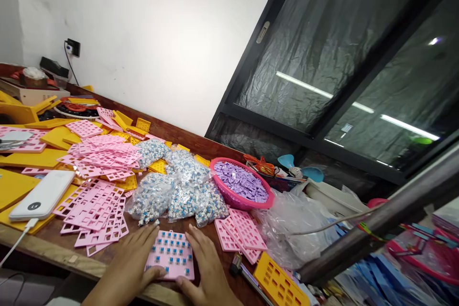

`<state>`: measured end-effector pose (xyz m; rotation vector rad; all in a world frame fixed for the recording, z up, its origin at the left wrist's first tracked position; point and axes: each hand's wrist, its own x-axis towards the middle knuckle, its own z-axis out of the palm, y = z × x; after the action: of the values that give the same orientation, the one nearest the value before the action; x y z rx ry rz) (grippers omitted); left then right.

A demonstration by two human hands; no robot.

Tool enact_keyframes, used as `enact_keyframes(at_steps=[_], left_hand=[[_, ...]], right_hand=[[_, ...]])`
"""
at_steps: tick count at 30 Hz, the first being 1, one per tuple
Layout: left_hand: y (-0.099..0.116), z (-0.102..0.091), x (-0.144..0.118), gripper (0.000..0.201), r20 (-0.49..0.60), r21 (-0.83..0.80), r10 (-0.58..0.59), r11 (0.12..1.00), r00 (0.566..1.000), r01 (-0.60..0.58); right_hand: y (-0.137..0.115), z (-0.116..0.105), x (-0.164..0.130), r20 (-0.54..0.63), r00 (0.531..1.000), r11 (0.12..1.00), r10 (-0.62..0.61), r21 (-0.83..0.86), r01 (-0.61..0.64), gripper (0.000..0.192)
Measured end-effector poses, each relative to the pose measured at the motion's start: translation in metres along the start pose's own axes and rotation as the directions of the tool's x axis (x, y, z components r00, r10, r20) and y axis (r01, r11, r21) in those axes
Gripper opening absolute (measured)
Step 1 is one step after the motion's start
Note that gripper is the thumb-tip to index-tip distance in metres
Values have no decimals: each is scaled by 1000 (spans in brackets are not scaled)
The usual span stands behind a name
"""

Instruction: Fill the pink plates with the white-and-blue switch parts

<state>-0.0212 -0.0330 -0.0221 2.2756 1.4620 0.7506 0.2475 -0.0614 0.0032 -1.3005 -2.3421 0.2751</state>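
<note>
In front of me a pink keypad plate (pixel 172 267) lies on the table, studded with rows of small blue-and-white key switches. My left hand (pixel 131 258) rests along its left side, fingers stretched forward and thumb over the lower left corner. Along the right side, my right hand (pixel 208 265) lies with fingers extended and thumb by the lower right corner. Both hands touch the plate's edges without visibly closing on it. A few loose switches (pixel 146 219) lie just beyond my left fingertips, by the clear bags of switches (pixel 152 196).
Pink plates (pixel 95 203) are heaped left, near a white power bank (pixel 42 195) with a cable. A pink basket (pixel 269 201) of purple pieces stands behind right. Further right are clear plastic bags (pixel 292 229), a yellow plate (pixel 281 282) and a slanting dark pole (pixel 358 234).
</note>
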Motion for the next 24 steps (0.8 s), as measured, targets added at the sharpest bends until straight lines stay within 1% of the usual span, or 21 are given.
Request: enact_keyframes(at_steps=[2, 3, 6, 8, 10, 12, 13, 15, 16, 20, 22, 24], left_hand=[[2, 2, 1, 77, 64, -9, -42, 999, 997, 42], [4, 2, 1, 76, 81, -16, -43, 999, 996, 45], [4, 3, 1, 77, 111, -59, -4, 998, 994, 11], [-2, 3, 0, 83, 122, -95, 17, 995, 992, -5], [-7, 1, -1, 89, 112, -118, 28, 993, 993, -14], [-7, -2, -2, 95, 89, -133, 48, 990, 995, -36], [-5, -5, -2, 97, 73, -142, 63, 989, 995, -52], [0, -10, -1, 107, 46, -152, 79, 986, 996, -71], [3, -11, 0, 107, 24, -141, 80, 987, 997, -75], [8, -13, 3, 96, -32, -88, 93, 992, 995, -96], [10, -12, 3, 94, -61, -87, 96, 991, 993, -102], [11, -11, 3, 94, -117, -114, 91, 988, 989, -104]], right_hand=[[-6, -3, 10, 89, 995, 997, -50, -52, 55, 97], [-10, -5, 15, 139, 988, 995, -63, -63, 72, 99], [-16, -7, 30, 275, 957, 992, -89, -59, 110, 101], [-16, -5, 35, 321, 942, 992, -94, -54, 117, 105], [-12, -1, 35, 341, 935, 990, -95, -65, 125, 110], [-7, 6, 33, 320, 941, 986, -112, -85, 147, 108], [-4, 9, 32, 289, 949, 983, -126, -96, 159, 105], [2, 17, 31, 173, 975, 980, -137, -120, 159, 95], [5, 21, 31, 151, 977, 976, -151, -132, 172, 93], [15, 31, 35, 186, 960, 962, -211, -136, 238, 84], [21, 33, 36, 149, 972, 980, -179, -63, 190, 77], [27, 33, 36, 44, 997, 996, -69, 65, 66, 70]])
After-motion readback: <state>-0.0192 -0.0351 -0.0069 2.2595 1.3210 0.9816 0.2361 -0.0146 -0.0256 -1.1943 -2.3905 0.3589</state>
